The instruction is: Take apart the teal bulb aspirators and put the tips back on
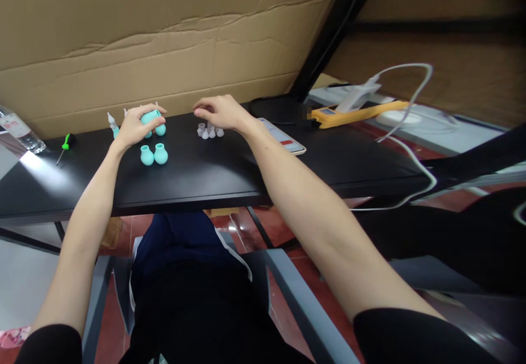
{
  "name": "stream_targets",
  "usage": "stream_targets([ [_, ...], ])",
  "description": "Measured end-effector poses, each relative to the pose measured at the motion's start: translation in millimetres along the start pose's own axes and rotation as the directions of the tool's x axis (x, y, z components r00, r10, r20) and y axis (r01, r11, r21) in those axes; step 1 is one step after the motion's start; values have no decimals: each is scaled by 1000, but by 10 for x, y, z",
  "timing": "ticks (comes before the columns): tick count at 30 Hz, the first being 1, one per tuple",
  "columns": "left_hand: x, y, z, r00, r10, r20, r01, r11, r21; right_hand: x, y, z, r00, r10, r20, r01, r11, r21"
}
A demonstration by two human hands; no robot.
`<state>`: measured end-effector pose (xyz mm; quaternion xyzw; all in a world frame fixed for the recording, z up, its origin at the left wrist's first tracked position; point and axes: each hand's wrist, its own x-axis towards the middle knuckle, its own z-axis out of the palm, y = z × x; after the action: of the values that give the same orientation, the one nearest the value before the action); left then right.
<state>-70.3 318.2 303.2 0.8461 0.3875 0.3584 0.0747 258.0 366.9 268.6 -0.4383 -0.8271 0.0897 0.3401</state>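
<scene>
My left hand (137, 124) is closed around a teal squeeze bulb (150, 116), its open neck facing right. Beneath and behind that hand stand more teal bulbs, one showing at its right side (160, 130), partly hidden. Nearer to me, two teal bulbs (154, 155) stand upright side by side, necks up. Left of the hand is a teal bulb with a clear pointed nozzle (111, 121). My right hand (222, 111) hovers over a cluster of clear plastic nozzles (210, 131), fingers loosely curved and apart, with nothing visible in them.
A tablet-like device (287, 139) lies beside my right forearm on the black table (197, 180). A green-handled screwdriver (66, 144) and water bottle (18, 128) are at left. A yellow tool (361, 113) and white cable (425, 172) are at right. Cardboard (164, 35) walls the back.
</scene>
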Motion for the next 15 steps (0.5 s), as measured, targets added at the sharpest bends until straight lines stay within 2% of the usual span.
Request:
stream_targets([
  [3,2,-40,-4,999,-4,49,2,999,35,15,-95,28,982,-162,-97,166,985,41],
  [5,14,-107,10,996,22,87,-25,999,40,12,-206,88,954,-270,-134,282,955,86],
  [8,40,-227,56,987,101,125,-92,993,-73,9,-382,263,892,-420,-169,444,883,149],
  [10,54,-279,90,981,137,138,-113,979,-173,17,-474,397,865,-461,-198,495,850,181],
  [12,56,-290,115,978,136,157,-98,969,-226,28,-534,494,857,-453,-247,504,837,214],
  [15,48,-253,145,973,121,196,-68,964,-258,32,-569,521,850,-442,-285,512,821,252],
])
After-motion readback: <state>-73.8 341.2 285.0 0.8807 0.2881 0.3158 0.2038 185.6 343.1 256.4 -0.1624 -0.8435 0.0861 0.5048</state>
